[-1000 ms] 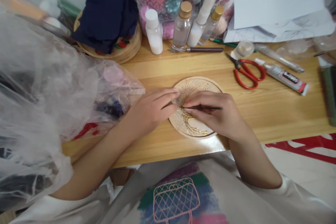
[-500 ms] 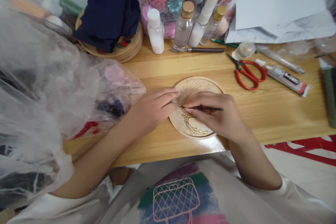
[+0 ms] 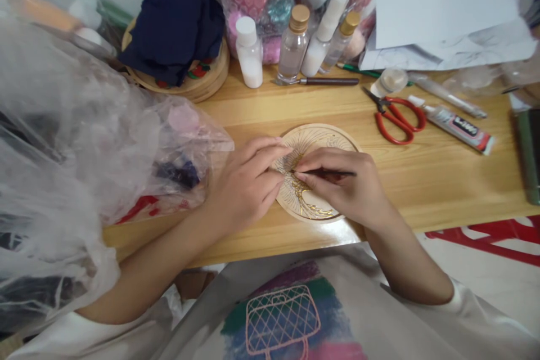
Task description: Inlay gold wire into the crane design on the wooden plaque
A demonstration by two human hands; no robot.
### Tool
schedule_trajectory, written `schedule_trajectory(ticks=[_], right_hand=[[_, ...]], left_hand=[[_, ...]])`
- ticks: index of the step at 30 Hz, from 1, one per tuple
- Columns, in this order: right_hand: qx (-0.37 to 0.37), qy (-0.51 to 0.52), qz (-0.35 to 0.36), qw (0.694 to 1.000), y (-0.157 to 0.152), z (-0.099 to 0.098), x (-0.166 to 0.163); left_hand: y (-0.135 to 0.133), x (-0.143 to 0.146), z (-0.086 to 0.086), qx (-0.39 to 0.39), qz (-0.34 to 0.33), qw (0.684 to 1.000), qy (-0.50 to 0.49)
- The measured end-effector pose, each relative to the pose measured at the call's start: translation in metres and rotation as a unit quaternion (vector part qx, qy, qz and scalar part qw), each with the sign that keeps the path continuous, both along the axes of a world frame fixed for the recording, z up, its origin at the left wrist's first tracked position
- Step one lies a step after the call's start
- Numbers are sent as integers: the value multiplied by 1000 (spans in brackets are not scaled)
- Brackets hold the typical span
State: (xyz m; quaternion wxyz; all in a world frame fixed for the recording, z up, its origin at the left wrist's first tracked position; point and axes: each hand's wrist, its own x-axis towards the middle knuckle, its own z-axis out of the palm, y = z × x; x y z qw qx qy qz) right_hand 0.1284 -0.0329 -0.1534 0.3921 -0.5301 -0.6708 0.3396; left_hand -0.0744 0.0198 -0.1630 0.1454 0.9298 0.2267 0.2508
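Hands on a carved disc (image 3: 321, 140).
Right hand (image 3: 348, 188) pinches a thin tool (image 3: 327, 172); left hand (image 3: 244, 183) rests its loose fingertips on the disc. Glue tube (image 3: 459, 125) lettering unreadable.

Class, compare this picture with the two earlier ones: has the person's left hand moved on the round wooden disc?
Yes, slightly. Against the wooden disc, which stays put, the left hand has lifted its index finger toward the disc's upper left rim, with its fingers more spread.
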Motion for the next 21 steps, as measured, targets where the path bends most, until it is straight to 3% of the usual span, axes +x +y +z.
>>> schedule_trajectory(ticks=[16, 21], right_hand=[[-9, 1, 1, 1000, 0, 0, 0], [-25, 45, -28, 998, 0, 1, 3]], left_hand=[[-13, 6, -1, 5, 37, 999, -14], [-12, 7, 0, -7, 46, 999, -24]])
